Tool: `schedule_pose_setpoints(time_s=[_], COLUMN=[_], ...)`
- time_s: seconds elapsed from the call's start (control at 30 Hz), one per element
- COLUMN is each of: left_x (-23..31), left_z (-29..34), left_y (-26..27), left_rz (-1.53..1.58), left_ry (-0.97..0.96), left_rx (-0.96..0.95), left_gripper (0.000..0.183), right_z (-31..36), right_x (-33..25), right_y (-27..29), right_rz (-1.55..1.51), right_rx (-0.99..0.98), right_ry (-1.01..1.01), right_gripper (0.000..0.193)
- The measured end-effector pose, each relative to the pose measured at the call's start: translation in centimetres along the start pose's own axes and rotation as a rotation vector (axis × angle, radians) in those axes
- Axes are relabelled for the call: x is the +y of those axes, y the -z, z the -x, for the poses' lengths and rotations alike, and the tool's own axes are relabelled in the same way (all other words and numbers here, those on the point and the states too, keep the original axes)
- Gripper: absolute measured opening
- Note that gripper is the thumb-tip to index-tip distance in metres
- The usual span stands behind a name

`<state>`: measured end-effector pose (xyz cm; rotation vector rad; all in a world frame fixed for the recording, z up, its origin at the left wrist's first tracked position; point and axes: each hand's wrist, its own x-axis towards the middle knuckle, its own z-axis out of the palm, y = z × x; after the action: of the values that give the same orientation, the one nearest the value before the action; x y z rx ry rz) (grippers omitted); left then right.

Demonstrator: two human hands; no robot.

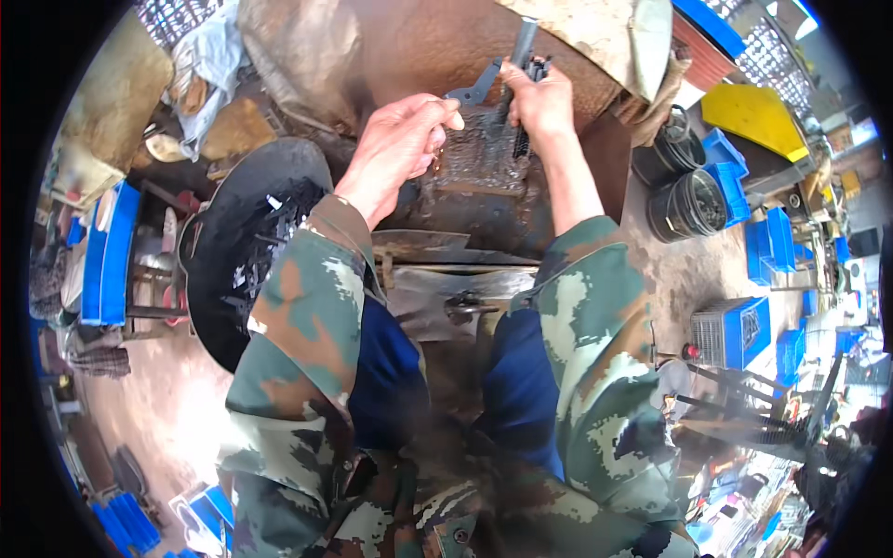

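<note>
My left hand is closed in a pinch at the lower end of a dark, bent flat metal piece with small holes. The upper end of that piece reaches the thumb of my right hand. Closed fingers of the right hand wrap round a bundle of dark, narrow metal parts, partly hidden by the hand. A grey metal bar sticks up beside them; whether the hand grips it too, I cannot tell. Under both hands lies a rough, wet-looking metal block.
To my left stands a large black tub with dark metal pieces inside. Black buckets and blue bins stand on the floor at the right. A brown sheet rises behind the block. A blue crate is at far left.
</note>
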<state>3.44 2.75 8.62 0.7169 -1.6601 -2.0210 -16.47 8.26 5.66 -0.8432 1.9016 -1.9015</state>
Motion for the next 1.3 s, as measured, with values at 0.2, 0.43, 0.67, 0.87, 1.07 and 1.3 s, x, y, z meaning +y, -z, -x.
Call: schedule_pose_setpoints(time_s=[0.2, 0.43, 0.67, 0.87, 1.07, 1.3], left_x=[-2.5, -5.1, -5.1, -5.0, -5.2, -4.8], left_z=[-3.4, -3.5, -3.5, -2.9, -3.3, -3.0], left_y=[-3.4, -2.3, -2.3, -1.4, -2.3, -1.7], left_rz=[0.080, 0.061, -0.009, -0.057, -0.036, -0.055], left_ry=[0.001, 0.049, 0.002, -0.033, -0.022, -0.029], left_rx=[-0.010, 0.071, 0.090, 0.114, 0.088, 0.111], left_gripper=[0.024, 0.027, 0.031, 0.033, 0.033, 0.033], right_z=[-0.6, -0.6, -0.5, -0.1, -0.4, -0.5], right_x=[0.2, 0.1, -0.1, -0.3, 0.3, 0.3], right_y=[1.6, 1.0, 1.7, 0.4, 1.6, 0.9], right_rz=[0.072, 0.067, 0.063, 0.046, 0.072, 0.030], right_rx=[0.047, 0.021, 0.021, 0.003, 0.027, 0.014], right_ry=[-0.051, -0.034, 0.000, -0.002, -0.004, 0.024], right_gripper=[0.019, 0.022, 0.022, 0.018, 0.019, 0.023])
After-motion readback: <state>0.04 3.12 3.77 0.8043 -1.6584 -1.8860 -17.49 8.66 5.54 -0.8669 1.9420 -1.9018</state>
